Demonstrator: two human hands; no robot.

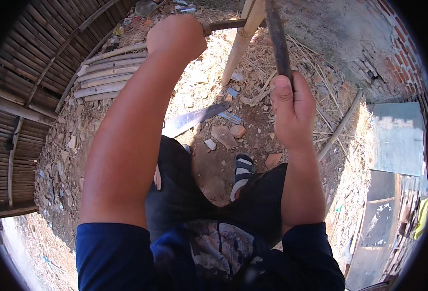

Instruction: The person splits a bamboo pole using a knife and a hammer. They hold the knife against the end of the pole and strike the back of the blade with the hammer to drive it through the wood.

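Observation:
My left hand (177, 39) is closed round the handle of a long knife (226, 24), whose dark blade reaches right to an upright bamboo pole (240, 48). The blade crosses the pole near its upper visible part and its tip shows on the far side. In my right hand (294, 109) a thick dark rod (278, 43), wood or metal I cannot tell, is gripped by its lower end. It points up beside the pole and passes in front of the blade. The pole's lower end stands on the littered ground, while its top runs out of view.
A saw (194, 119) lies on the ground by my left knee. Several bamboo poles (109, 80) are stacked at the left, near a slatted bamboo wall (29, 53). Stones (223, 137) and straw cover the ground. A brick wall (403, 53) and a grey panel (396, 138) stand at the right.

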